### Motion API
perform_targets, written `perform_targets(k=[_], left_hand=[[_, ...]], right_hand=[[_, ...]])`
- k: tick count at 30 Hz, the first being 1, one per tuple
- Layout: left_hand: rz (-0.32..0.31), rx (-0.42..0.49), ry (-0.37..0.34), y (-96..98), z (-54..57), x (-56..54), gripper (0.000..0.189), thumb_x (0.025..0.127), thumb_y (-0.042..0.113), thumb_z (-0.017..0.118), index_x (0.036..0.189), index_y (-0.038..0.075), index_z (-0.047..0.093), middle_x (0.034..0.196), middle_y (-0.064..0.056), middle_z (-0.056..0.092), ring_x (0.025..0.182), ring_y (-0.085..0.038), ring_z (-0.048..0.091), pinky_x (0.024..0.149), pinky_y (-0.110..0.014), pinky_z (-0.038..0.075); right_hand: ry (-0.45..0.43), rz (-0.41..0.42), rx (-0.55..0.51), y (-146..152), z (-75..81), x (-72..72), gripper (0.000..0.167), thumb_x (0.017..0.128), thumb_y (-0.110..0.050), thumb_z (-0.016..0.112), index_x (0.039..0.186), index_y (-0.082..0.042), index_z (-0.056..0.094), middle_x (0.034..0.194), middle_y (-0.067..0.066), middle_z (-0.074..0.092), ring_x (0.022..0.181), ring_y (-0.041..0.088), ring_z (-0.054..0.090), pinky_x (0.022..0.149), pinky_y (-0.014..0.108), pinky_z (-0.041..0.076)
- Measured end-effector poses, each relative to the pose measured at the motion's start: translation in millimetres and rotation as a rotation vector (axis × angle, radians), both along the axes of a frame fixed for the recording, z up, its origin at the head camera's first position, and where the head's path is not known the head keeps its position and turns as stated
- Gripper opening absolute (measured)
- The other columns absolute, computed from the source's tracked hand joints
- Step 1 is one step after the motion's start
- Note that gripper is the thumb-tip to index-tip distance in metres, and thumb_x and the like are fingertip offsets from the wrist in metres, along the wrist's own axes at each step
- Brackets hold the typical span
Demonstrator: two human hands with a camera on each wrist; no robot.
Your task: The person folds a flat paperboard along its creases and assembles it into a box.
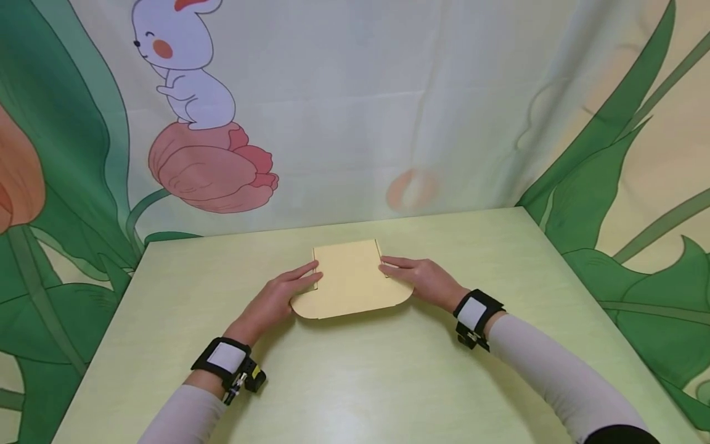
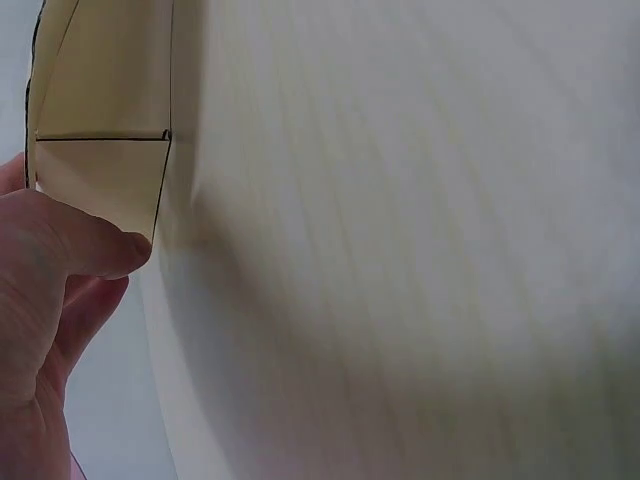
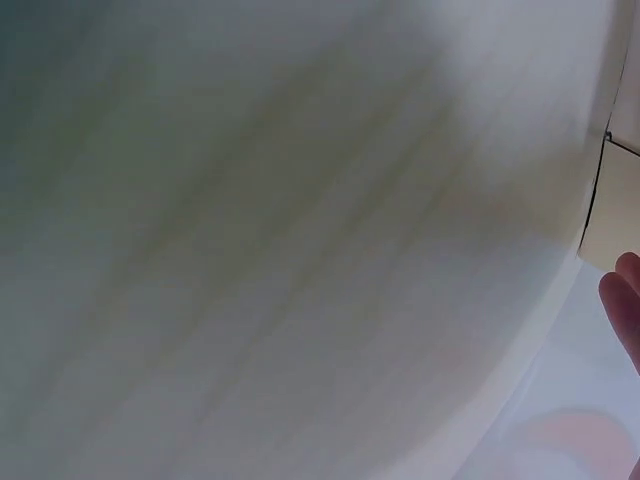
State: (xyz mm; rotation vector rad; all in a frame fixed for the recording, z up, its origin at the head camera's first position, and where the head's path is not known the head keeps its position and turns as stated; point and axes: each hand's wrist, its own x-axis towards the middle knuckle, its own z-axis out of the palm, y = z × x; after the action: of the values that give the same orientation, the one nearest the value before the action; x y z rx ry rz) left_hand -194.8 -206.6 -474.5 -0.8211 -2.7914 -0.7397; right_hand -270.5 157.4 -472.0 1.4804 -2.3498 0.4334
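A small pale tan cardboard box [image 1: 348, 274] is held over the middle of the table, its flap with rounded corners pointing toward me. My left hand [image 1: 275, 301] grips its left side, two fingers along the edge. In the left wrist view the thumb of the left hand [image 2: 60, 260] presses the box's creased side panel [image 2: 95, 170]. On the opposite side my right hand [image 1: 429, 280] holds the box, fingers along its edge and the thumb hidden under the flap. Only fingertips of the right hand [image 3: 624, 295] show in the right wrist view, close to the box corner [image 3: 612, 210].
The pale wood-grain table [image 1: 355, 370] extends all around the box. Behind it hangs a curtain [image 1: 344, 123] printed with a white rabbit, tulips and large green leaves. A strapped camera [image 1: 246, 373] sits on my left wrist, another [image 1: 471, 336] on my right.
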Motion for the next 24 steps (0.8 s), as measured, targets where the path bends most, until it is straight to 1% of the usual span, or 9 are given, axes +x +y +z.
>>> perform_targets(k=[3, 7, 10, 13, 16, 18, 20, 22, 24], left_hand=[[-0.004, 0.001, 0.025, 0.5, -1.9, 0.1, 0.088, 0.073, -0.032, 0.052, 0.144, 0.020, 0.053, 0.158, 0.001, 0.041, 0.140, -0.026, 0.047, 0.112, -0.041, 0.042], [0.013, -0.001, 0.046, 1.5, -4.1, 1.1, 0.086, 0.074, -0.030, 0.052, 0.143, 0.021, 0.054, 0.159, -0.001, 0.039, 0.139, -0.029, 0.046, 0.112, -0.044, 0.042], [0.041, -0.001, 0.043, 2.6, -3.8, 1.6, 0.083, 0.077, -0.027, 0.054, 0.143, 0.024, 0.055, 0.160, 0.000, 0.036, 0.139, -0.030, 0.046, 0.111, -0.045, 0.043], [0.064, 0.002, 0.026, 3.7, -0.9, 2.3, 0.080, 0.080, -0.023, 0.057, 0.142, 0.026, 0.055, 0.161, 0.001, 0.034, 0.140, -0.030, 0.046, 0.110, -0.045, 0.044], [0.069, -0.001, 0.015, 4.1, 1.5, 2.2, 0.080, 0.080, -0.023, 0.056, 0.142, 0.027, 0.055, 0.161, 0.002, 0.035, 0.140, -0.029, 0.046, 0.110, -0.045, 0.045], [0.069, -0.002, 0.010, 4.1, 2.1, 1.7, 0.080, 0.080, -0.024, 0.055, 0.142, 0.027, 0.054, 0.161, 0.002, 0.035, 0.140, -0.028, 0.046, 0.109, -0.044, 0.045], [0.069, 0.000, 0.003, 3.8, 1.7, 1.2, 0.080, 0.080, -0.024, 0.054, 0.142, 0.027, 0.054, 0.161, 0.002, 0.035, 0.140, -0.027, 0.047, 0.108, -0.043, 0.046], [0.067, 0.005, -0.009, 3.4, 1.0, 1.3, 0.078, 0.082, -0.023, 0.054, 0.142, 0.027, 0.055, 0.161, 0.001, 0.036, 0.140, -0.027, 0.047, 0.107, -0.042, 0.047], [0.067, 0.006, -0.016, 2.1, -0.8, 1.4, 0.078, 0.083, -0.022, 0.054, 0.143, 0.027, 0.054, 0.160, 0.001, 0.037, 0.139, -0.026, 0.048, 0.106, -0.041, 0.048]], right_hand=[[-0.012, 0.003, -0.015, 0.9, -2.0, 1.0, 0.073, 0.072, 0.025, 0.063, 0.136, -0.011, 0.061, 0.141, 0.008, 0.060, 0.099, 0.021, 0.073, 0.056, 0.016, 0.048], [-0.013, 0.004, -0.028, 1.1, -4.4, 1.6, 0.075, 0.072, 0.027, 0.057, 0.137, -0.011, 0.060, 0.142, 0.009, 0.059, 0.099, 0.021, 0.073, 0.054, 0.015, 0.045], [-0.013, 0.002, -0.031, 1.4, -4.0, 2.1, 0.077, 0.071, 0.028, 0.055, 0.137, -0.011, 0.059, 0.142, 0.009, 0.059, 0.098, 0.020, 0.073, 0.053, 0.015, 0.043], [-0.012, 0.005, -0.038, 1.6, -2.8, 2.1, 0.078, 0.069, 0.029, 0.053, 0.137, -0.010, 0.059, 0.142, 0.010, 0.059, 0.099, 0.020, 0.073, 0.053, 0.014, 0.040], [-0.020, 0.009, -0.035, 1.6, -1.0, 2.4, 0.080, 0.068, 0.030, 0.052, 0.137, -0.010, 0.059, 0.143, 0.011, 0.058, 0.098, 0.020, 0.073, 0.051, 0.014, 0.036], [-0.033, 0.003, -0.018, 2.1, 0.5, 3.1, 0.081, 0.069, 0.029, 0.050, 0.139, -0.011, 0.057, 0.145, 0.010, 0.056, 0.099, 0.019, 0.072, 0.052, 0.014, 0.036], [-0.055, -0.003, 0.008, 3.4, 2.1, 4.5, 0.082, 0.071, 0.029, 0.047, 0.142, -0.012, 0.054, 0.148, 0.008, 0.053, 0.099, 0.019, 0.072, 0.054, 0.015, 0.039], [-0.091, -0.013, 0.039, 5.9, 3.3, 5.9, 0.081, 0.075, 0.027, 0.044, 0.145, -0.014, 0.051, 0.151, 0.006, 0.050, 0.105, 0.019, 0.071, 0.064, 0.017, 0.048], [-0.132, -0.023, 0.064, 9.0, 4.5, 7.5, 0.079, 0.080, 0.025, 0.042, 0.148, -0.016, 0.047, 0.154, 0.004, 0.047, 0.113, 0.020, 0.068, 0.076, 0.023, 0.055]])
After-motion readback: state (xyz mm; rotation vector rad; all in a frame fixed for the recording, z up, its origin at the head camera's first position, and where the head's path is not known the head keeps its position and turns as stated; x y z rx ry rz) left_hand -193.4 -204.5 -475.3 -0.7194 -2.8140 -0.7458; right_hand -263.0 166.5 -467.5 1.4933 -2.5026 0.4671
